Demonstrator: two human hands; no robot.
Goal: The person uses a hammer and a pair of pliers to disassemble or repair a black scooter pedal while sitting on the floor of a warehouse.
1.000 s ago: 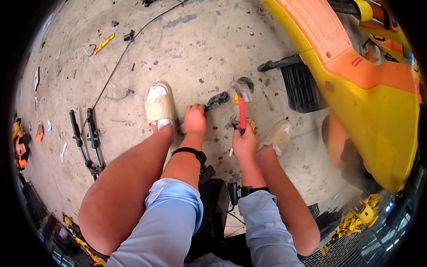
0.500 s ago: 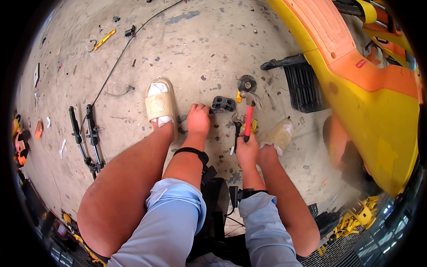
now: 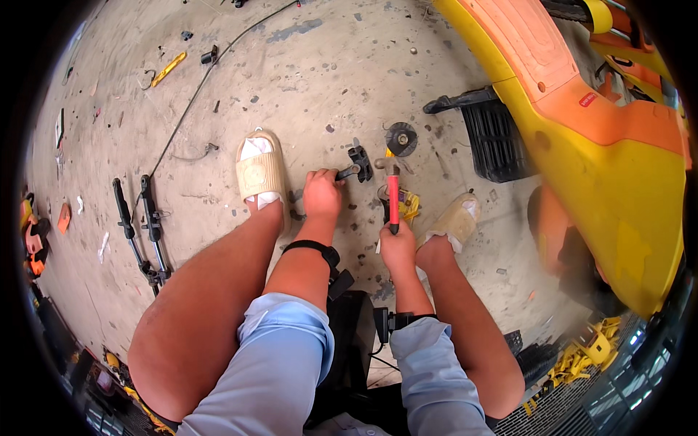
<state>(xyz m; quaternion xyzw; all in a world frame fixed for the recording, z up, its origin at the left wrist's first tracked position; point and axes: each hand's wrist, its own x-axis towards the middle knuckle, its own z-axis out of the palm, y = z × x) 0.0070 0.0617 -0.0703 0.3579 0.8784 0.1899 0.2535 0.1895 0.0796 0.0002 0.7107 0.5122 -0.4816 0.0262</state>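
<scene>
My left hand (image 3: 323, 195) is closed around the end of a bicycle crank arm (image 3: 348, 173). On the arm's other end sits a black pedal (image 3: 361, 163), turned edge-up just above the concrete floor. My right hand (image 3: 398, 247) grips the red handle of a claw hammer (image 3: 394, 198). The hammer's head is a short way right of the pedal, apart from it. Behind the handle an adjustable wrench (image 3: 383, 195) lies partly hidden, with a yellow object (image 3: 410, 205) beside it. A dark round disc (image 3: 401, 139) rests beyond the hammer.
A large yellow and orange body shell (image 3: 596, 167) with a black ribbed footrest (image 3: 498, 138) stands at right. Two fork-like shafts (image 3: 151, 218) lie at left, near a thin cable (image 3: 193, 98). My slippered feet flank the work. Yellow parts (image 3: 582, 356) are piled at lower right.
The pedal has turned from lying flat to edge-up. The hammer has swung down and left, its head now nearer the pedal. My left hand stays on the crank arm.
</scene>
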